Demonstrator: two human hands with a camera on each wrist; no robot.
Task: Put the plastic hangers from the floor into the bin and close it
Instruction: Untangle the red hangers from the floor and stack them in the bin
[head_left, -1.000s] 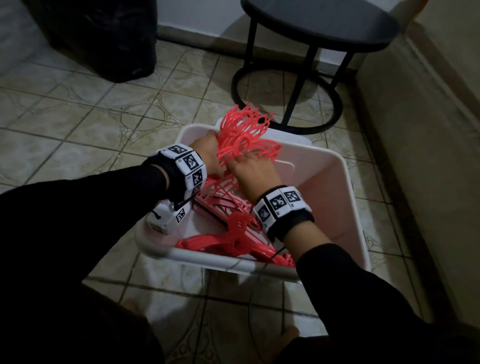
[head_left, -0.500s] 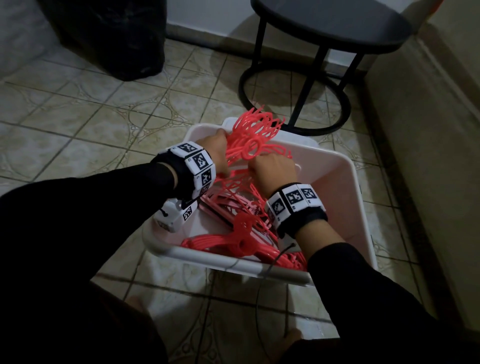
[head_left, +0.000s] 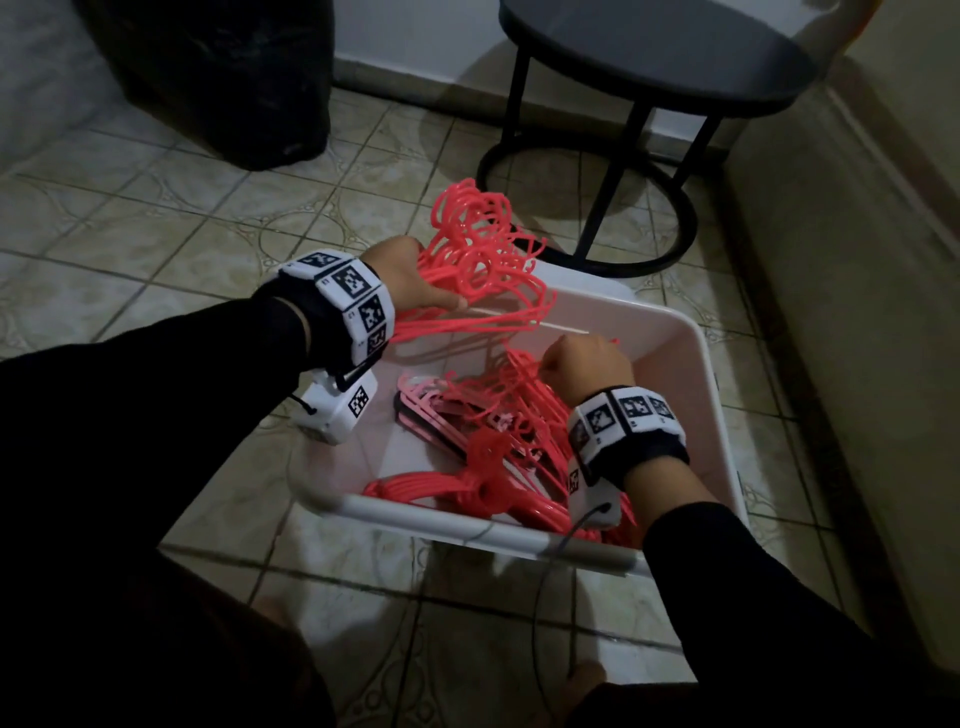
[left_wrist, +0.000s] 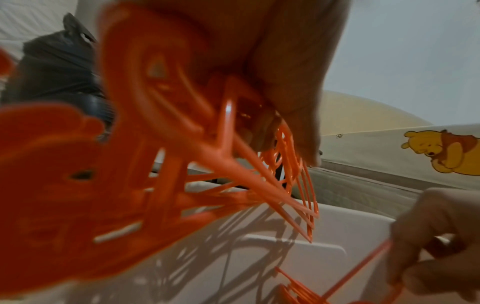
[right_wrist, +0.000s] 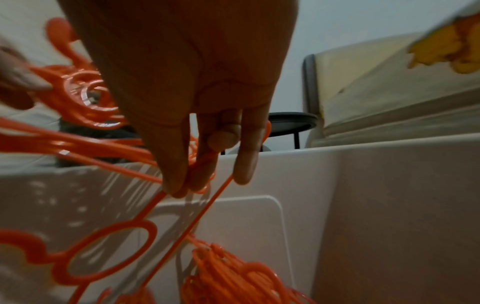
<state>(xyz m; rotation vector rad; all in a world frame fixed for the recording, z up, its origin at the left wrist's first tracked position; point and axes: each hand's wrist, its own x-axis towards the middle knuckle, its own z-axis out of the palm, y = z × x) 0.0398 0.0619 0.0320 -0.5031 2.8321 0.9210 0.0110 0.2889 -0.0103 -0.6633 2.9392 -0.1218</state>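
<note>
A white plastic bin stands open on the tiled floor. Several coral-red plastic hangers lie piled inside it. My left hand grips a bundle of red hangers above the bin's far left corner, their hooks sticking up past the rim. My right hand is inside the bin and pinches one thin red hanger between its fingertips. In the left wrist view the bundle fills the frame, blurred, under my left hand. No lid is in view.
A round black side table on a ring base stands just behind the bin. A black bag sits at the back left. A beige wall or bed side runs along the right. My bare feet are below the bin.
My hands have come apart. The left has lifted the bundle up and left, over the bin's far rim. The right has dropped lower and right inside the bin, holding one hanger.
</note>
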